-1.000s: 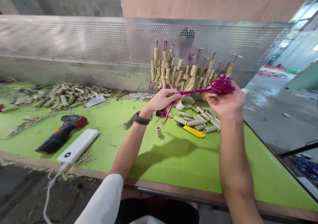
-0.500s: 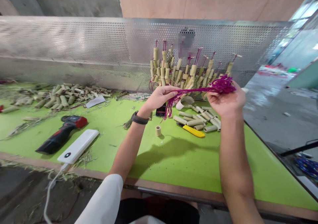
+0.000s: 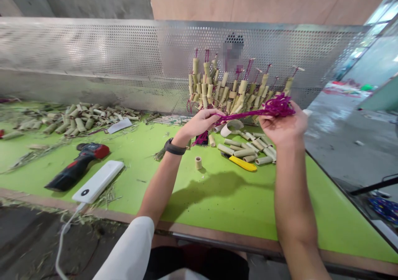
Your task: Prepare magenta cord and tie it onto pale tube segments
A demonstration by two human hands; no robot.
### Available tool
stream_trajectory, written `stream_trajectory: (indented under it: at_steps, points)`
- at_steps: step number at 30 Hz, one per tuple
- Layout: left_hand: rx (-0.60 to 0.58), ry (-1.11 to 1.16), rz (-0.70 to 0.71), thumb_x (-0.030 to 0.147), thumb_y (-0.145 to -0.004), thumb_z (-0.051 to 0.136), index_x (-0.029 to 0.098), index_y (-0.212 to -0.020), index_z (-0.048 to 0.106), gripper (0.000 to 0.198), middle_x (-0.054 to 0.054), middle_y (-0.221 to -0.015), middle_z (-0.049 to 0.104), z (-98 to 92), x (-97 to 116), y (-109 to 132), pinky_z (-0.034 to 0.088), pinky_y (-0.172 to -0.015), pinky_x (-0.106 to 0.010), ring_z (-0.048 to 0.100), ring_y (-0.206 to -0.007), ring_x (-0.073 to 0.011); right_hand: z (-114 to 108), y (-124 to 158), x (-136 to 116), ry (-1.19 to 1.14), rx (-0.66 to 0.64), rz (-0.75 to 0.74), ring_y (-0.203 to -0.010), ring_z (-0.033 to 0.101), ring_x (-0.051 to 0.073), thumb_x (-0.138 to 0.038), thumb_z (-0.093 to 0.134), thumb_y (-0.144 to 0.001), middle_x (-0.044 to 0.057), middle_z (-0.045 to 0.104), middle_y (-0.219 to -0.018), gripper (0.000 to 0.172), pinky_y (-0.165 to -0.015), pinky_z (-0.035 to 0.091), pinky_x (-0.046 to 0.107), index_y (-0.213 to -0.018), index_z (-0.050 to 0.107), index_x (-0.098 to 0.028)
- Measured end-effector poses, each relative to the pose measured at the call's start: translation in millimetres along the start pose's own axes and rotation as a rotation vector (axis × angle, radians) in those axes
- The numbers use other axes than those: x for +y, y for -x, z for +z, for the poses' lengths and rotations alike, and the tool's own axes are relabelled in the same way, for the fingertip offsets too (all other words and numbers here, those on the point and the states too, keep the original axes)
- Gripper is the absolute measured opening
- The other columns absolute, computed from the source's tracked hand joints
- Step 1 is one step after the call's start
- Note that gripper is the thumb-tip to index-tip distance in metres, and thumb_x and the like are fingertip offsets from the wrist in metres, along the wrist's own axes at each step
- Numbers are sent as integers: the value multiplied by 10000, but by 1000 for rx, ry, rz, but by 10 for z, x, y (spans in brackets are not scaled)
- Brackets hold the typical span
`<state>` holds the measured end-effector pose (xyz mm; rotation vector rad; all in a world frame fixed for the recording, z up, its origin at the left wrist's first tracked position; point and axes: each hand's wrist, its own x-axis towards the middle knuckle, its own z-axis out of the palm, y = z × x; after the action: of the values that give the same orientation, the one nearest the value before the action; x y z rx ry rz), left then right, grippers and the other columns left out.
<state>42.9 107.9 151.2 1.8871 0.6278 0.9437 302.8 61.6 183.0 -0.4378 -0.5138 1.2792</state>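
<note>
My right hand (image 3: 284,126) is raised above the green table (image 3: 217,197) and grips a tangled bundle of magenta cords (image 3: 276,105). My left hand (image 3: 202,122) pinches a few strands pulled out of that bundle, stretched taut between the two hands. Loose cord ends hang below my left hand near a dark phone (image 3: 202,138). Behind the hands, a stack of cut bamboo tubes threaded with cords (image 3: 230,90) leans on the perforated metal panel (image 3: 108,64). Several loose bamboo tubes (image 3: 245,150) and a yellow knife (image 3: 243,164) lie under my right hand.
A red and black power drill (image 3: 77,166) and a white power bank (image 3: 98,182) with a cable lie at the left front. A heap of bamboo pieces (image 3: 77,120) sits at the back left. One short bamboo ring (image 3: 198,162) stands mid-table. A roll of tape (image 3: 231,126) lies behind.
My left hand has drawn the strands further out of the bundle and risen slightly. The hanging cord ends have shortened. My right hand has hardly moved.
</note>
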Motion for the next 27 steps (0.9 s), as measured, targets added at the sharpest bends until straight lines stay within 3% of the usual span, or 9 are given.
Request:
stream_trajectory:
  at_steps: [7, 18, 27]
  points:
    - [-70, -149, 81, 272, -960, 656, 150, -1075, 734, 185, 2, -770, 595, -21, 33, 5, 330, -552, -244, 423, -584, -81, 10, 14, -1, -54, 4, 31, -510, 510, 142, -325, 557, -950, -7, 602, -655, 157, -387, 406, 251, -810, 571, -255]
    - [3, 27, 88, 360, -989, 672, 174, -946, 687, 192, 41, -600, 500, 18, 52, 12, 314, -500, -231, 437, -522, -79, -68, -39, -7, 1, -10, 15, -535, 548, 155, -356, 563, -935, 1, 652, -678, 149, -412, 436, 268, -853, 643, -260]
    - [22, 11, 39, 261, -940, 702, 151, -943, 768, 128, 43, -571, 525, 19, 79, 21, 355, -513, -218, 457, -499, -66, -74, -28, 2, 127, -48, -8, -582, 605, 171, -472, 614, -916, 41, 701, -751, 245, -430, 476, 292, -851, 695, -250]
